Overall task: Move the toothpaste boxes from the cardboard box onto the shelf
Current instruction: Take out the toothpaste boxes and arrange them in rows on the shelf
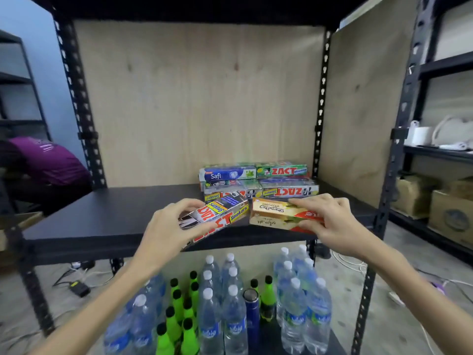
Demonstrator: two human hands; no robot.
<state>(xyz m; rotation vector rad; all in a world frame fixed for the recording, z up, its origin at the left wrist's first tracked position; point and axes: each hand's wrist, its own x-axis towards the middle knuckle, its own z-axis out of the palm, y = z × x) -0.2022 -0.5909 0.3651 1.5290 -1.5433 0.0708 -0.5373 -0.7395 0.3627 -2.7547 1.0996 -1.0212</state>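
Shelf (102,216) bare leftward; stacked boxes (258,181) block right.

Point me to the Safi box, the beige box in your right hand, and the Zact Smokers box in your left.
Safi box (227,174), head view, blue front face.
Beige box (275,213), head view, front face.
Zact Smokers box (217,215), head view, top face.

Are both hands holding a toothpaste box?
Yes, the left hand grips a silver Zact Smokers box and the right hand grips a tan and red toothpaste box.

Even, moderately bright indoor light. Overall soft focus, slight motion blur. Wide-angle distortion bows uprights at edges. Upper frame in deep shadow.
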